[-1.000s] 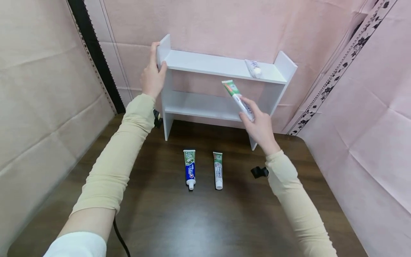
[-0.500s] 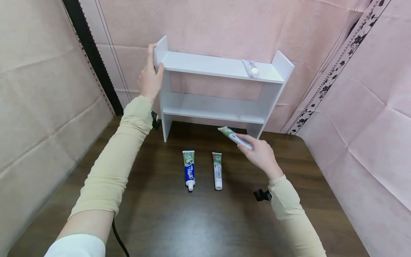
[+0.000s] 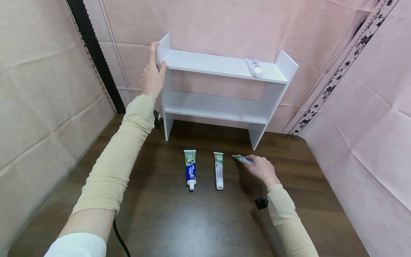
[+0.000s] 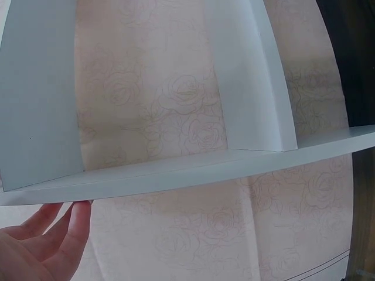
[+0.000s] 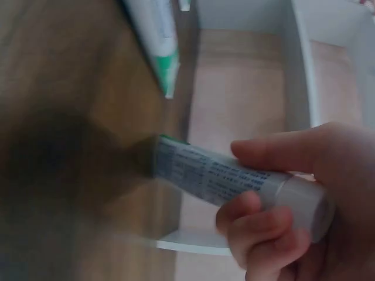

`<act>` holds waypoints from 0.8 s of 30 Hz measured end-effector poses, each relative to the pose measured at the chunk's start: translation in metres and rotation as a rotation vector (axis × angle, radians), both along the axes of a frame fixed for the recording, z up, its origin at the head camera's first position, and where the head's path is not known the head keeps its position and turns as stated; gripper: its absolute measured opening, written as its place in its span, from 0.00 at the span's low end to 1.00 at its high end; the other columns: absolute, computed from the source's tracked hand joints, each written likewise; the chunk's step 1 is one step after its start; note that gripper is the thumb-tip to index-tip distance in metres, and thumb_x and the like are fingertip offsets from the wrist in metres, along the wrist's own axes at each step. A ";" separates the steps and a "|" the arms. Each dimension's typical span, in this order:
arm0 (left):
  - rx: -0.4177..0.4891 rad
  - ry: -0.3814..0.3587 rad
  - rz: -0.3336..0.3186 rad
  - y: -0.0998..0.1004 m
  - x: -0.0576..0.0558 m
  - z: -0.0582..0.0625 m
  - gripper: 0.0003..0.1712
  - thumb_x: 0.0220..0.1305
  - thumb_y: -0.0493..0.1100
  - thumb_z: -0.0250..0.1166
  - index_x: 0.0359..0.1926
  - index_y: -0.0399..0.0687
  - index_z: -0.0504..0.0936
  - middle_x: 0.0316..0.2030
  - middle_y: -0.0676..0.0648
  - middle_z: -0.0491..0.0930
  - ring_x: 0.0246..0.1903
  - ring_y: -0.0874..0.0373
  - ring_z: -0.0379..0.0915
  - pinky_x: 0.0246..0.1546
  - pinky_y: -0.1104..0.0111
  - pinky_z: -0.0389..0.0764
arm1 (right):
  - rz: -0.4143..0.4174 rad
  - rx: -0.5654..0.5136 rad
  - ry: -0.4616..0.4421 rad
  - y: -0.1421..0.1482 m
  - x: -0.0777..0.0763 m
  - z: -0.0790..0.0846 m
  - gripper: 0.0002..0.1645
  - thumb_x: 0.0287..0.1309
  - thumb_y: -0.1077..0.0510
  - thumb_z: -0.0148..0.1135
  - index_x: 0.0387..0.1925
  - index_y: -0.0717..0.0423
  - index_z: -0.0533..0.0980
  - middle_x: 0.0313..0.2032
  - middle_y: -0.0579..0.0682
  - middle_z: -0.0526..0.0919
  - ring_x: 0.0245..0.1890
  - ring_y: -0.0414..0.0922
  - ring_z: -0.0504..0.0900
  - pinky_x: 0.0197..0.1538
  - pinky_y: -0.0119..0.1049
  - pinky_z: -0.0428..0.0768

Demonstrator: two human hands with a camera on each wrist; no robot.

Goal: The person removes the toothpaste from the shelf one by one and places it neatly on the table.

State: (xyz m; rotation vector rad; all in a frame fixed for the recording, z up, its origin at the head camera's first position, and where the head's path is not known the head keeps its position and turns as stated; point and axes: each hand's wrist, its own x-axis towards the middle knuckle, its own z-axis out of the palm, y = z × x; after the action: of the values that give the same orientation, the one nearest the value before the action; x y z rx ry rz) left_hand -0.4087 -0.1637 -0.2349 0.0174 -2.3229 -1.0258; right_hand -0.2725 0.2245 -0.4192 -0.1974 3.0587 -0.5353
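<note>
In the head view, the held tube [image 3: 243,159] is low over the counter [image 3: 179,221], at 2 o'clock from the white-and-green tube [image 3: 218,173], its tail [image 3: 238,157] pointing towards 10 o'clock; I cannot tell whether it touches the surface. The right hand [image 3: 261,169] pinches its other half. The blue-and-green tube [image 3: 190,171] lies at 9 o'clock from its white neighbour, and a pale tube [image 3: 254,68] rests at 2 o'clock on the white shelf unit [image 3: 208,106]. The left hand [image 3: 152,78] is at that unit's 10 o'clock, thumb and forefinger spread. Handling the tube well, I judge, means bringing it near level with the counter, tail clear of its neighbour.

In the left wrist view, the left fingers [image 4: 76,234] reach in from 8 o'clock against the unit's outer side, none visible inside; a light, even press should steady it.

In the right wrist view, the right fingers [image 5: 240,211] curl round the tube's cap half; gripping by the cap [image 5: 307,202] should spare the soft body. The tube looks slim and white, with rows of small bluish print too blurred to read and green at its flat end.
</note>
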 end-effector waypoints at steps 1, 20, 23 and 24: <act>0.000 0.001 0.002 0.000 0.000 0.000 0.30 0.73 0.56 0.42 0.70 0.86 0.44 0.58 0.40 0.77 0.29 0.50 0.69 0.26 0.63 0.65 | -0.003 0.011 -0.013 -0.001 0.000 -0.004 0.24 0.61 0.52 0.56 0.58 0.54 0.76 0.44 0.63 0.83 0.30 0.51 0.77 0.28 0.41 0.71; 0.006 -0.018 0.000 0.001 0.000 -0.002 0.31 0.73 0.56 0.41 0.71 0.86 0.42 0.61 0.42 0.75 0.29 0.51 0.70 0.25 0.63 0.67 | -0.011 0.098 -0.308 -0.021 0.003 -0.037 0.43 0.64 0.50 0.58 0.73 0.60 0.53 0.47 0.67 0.78 0.14 0.43 0.74 0.18 0.32 0.72; 0.006 -0.017 0.002 0.001 -0.001 -0.001 0.31 0.73 0.56 0.41 0.70 0.88 0.42 0.61 0.42 0.76 0.28 0.51 0.69 0.25 0.63 0.66 | -0.012 0.058 -0.336 -0.018 0.003 -0.038 0.44 0.64 0.49 0.58 0.74 0.57 0.52 0.48 0.67 0.77 0.15 0.43 0.75 0.19 0.33 0.74; 0.005 -0.017 0.002 0.001 -0.001 -0.001 0.31 0.73 0.56 0.41 0.70 0.88 0.42 0.61 0.42 0.76 0.28 0.51 0.69 0.25 0.63 0.66 | -0.009 0.043 -0.340 -0.017 0.002 -0.037 0.44 0.64 0.49 0.58 0.74 0.57 0.52 0.47 0.67 0.77 0.15 0.43 0.75 0.19 0.33 0.74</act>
State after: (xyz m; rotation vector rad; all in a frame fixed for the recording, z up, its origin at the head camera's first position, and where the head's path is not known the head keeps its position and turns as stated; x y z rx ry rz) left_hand -0.4095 -0.1631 -0.2360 0.0306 -2.3353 -1.0342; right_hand -0.2703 0.2071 -0.4564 -0.0809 2.7388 -0.4502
